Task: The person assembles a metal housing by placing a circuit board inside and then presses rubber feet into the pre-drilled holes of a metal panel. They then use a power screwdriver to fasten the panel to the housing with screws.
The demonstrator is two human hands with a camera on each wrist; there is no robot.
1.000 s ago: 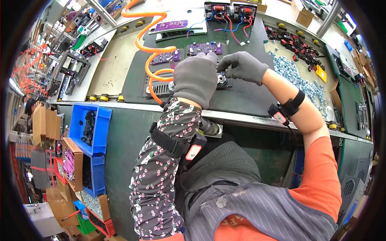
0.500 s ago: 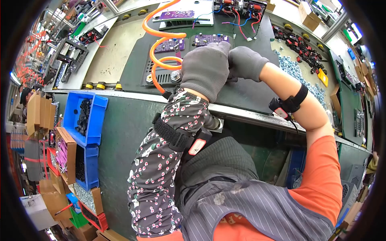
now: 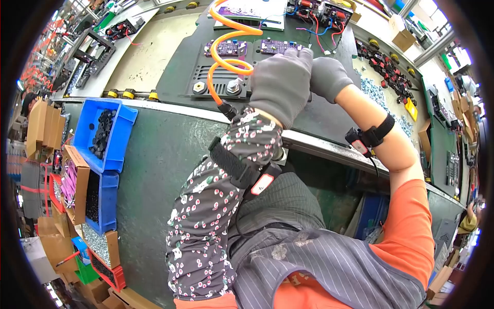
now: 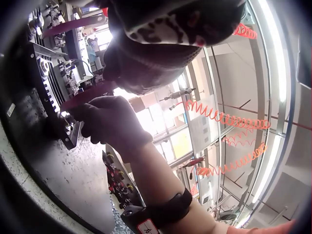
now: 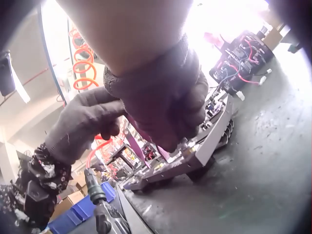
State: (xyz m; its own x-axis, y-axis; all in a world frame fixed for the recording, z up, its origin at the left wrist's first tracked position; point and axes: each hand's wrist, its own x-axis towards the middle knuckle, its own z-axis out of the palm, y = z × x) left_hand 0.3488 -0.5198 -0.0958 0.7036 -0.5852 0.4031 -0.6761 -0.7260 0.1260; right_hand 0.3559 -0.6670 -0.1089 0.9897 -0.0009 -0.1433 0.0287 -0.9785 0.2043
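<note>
Both hands wear grey gloves and meet over the right side of a slotted dark panel (image 3: 207, 77) bearing purple circuit boards (image 3: 226, 48). My left hand (image 3: 283, 85) holds the upper end of a purple strip (image 4: 87, 95). Beside it, my right hand (image 3: 329, 78) has its fingers curled low at the panel's corner, at the strip's other end. I cannot tell what those fingers pinch. Large hex nuts (image 3: 234, 86) sit on the panel's near left part. In the left wrist view, another pink strip (image 4: 73, 25) rises from the panel.
An orange coiled hose (image 3: 230, 34) hangs over the panel and ends in a tool (image 5: 99, 195). Wired modules (image 3: 321, 16) stand behind. Loose nuts (image 3: 375, 91) lie at right. Blue bins (image 3: 103, 177) are at left, and the bench's metal edge (image 3: 319, 147) runs in front.
The right hand, earlier apart from the left with its fingers at a post on the panel, is now close against the left hand. The head view has shifted, moving the panel rightward in it.
</note>
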